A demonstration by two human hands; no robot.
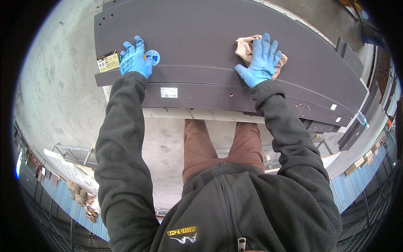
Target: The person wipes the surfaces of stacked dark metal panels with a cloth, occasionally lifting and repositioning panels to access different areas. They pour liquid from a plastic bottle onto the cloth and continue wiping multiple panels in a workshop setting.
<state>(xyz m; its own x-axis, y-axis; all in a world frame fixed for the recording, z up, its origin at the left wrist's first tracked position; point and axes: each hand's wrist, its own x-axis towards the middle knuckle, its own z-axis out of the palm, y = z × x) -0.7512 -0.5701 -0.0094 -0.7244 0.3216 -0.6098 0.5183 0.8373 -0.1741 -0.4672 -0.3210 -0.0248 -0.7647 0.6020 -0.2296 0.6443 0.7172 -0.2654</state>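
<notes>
My left hand, in a blue glove, rests on a large dark grey panel with its fingers apart. Beside its thumb is a round blue-and-white disc; whether the hand touches it I cannot tell. A yellow-and-black label card lies just left of that hand. My right hand, gloved in the same blue, lies flat with fingers stretched out over a crumpled beige cloth. The cloth sits on the panel and is partly hidden under the palm.
Narrower dark strips run along the panel's near edge, one bearing a white label. A clear plastic bottle is at the right. Metal trestle legs stand below left. More dark panels lie at the far right.
</notes>
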